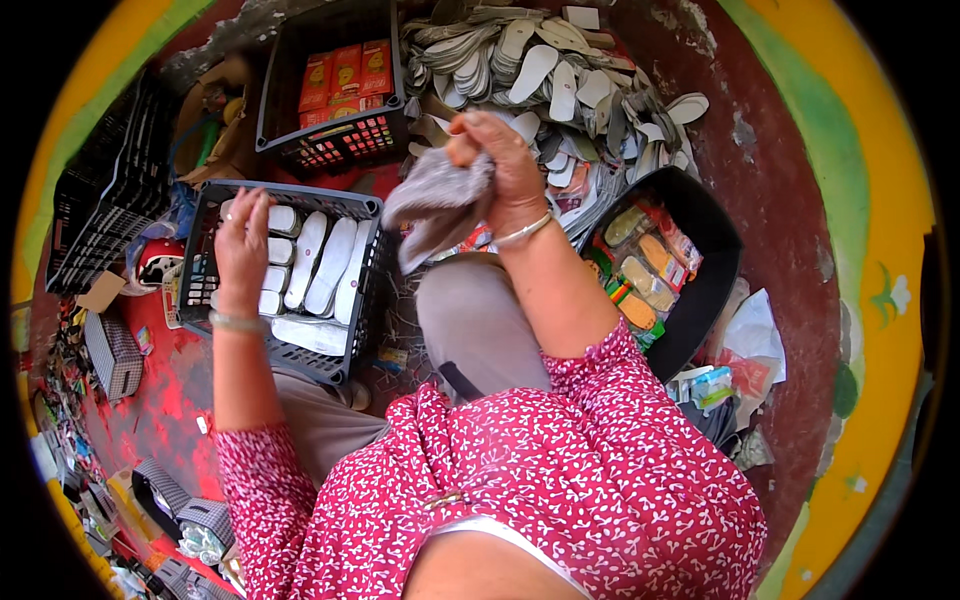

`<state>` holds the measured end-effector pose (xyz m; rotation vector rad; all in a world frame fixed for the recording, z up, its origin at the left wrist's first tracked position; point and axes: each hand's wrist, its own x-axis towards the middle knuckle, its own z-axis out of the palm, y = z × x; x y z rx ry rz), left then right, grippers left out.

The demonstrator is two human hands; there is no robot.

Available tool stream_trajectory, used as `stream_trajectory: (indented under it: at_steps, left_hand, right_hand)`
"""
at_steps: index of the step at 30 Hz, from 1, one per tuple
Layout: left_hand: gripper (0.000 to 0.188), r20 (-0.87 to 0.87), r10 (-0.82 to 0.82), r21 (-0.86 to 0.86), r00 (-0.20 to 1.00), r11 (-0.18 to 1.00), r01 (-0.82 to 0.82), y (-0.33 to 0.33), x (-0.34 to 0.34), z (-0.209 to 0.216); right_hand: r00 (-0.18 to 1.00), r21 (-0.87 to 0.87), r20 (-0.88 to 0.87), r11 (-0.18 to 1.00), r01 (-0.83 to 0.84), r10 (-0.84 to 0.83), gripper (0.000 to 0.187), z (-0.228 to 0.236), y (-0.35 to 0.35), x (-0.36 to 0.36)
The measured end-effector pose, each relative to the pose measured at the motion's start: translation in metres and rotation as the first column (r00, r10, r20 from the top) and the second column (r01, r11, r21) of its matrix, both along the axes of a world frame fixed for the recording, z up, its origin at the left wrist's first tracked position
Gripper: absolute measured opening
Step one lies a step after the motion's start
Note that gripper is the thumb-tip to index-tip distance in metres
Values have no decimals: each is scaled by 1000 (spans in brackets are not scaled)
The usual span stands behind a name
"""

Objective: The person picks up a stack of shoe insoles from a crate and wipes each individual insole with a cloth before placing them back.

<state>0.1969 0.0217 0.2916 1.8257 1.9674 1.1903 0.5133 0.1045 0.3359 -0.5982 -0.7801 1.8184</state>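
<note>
My right hand [512,165] is raised over my knee, closed around what look like grey fleecy insoles [440,195], bent over and hanging down to its left. The fingertips and thumb meet at their upper edge. My left hand [242,245] is over the left side of a dark plastic crate [362,285], its fingers apart and pointing up, with nothing visible in them. White insoles [325,262] lie inside that crate in rows and stacks, some in clear wrapping. Part of the crate's left side is hidden behind my left hand and forearm.
Behind stands another black crate [330,148] holding red boxes [345,78]. A big heap of loose insoles [545,75] spreads at the back. To the right, a black bin [705,215] contains packaged insoles [645,280]. Stacked black crates [115,190] rise at the left.
</note>
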Motion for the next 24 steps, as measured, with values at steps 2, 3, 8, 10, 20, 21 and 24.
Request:
stream_trajectory:
  at_steps: [2, 3, 8, 10, 20, 21, 24]
  left_hand:
    - [21, 12, 41, 7, 999, 999, -41, -30, 23, 2]
    - [21, 19, 57, -35, 998, 998, -57, -42, 23, -12]
    - [18, -58, -6, -149, 998, 989, -3, -8, 31, -36]
    - [18, -149, -5, -179, 989, 984, -22, -12, 29, -34]
    - [14, -176, -179, -224, 968, 965, 137, -8, 35, -5]
    - [14, -190, -185, -246, 964, 960, 135, -10, 35, -4]
    - [16, -213, -197, -307, 957, 943, 125, -13, 39, -6]
  right_hand:
    - [986, -161, 68, 973, 164, -155, 18, -62, 29, 25]
    - [990, -203, 64, 970, 135, -124, 18, -92, 44, 39]
    - [540, -74, 788, 826, 559, -295, 34, -305, 139, 158]
    - [142, -23, 985, 748, 664, -95, 54, -292, 156, 164]
    - [-406, -128, 763, 733, 668, 503, 77, -285, 203, 265]
    - [-436, -153, 735, 754, 639, 519, 76, -289, 204, 266]
    - [-507, -204, 680, 801, 563, 530, 73, -296, 203, 272]
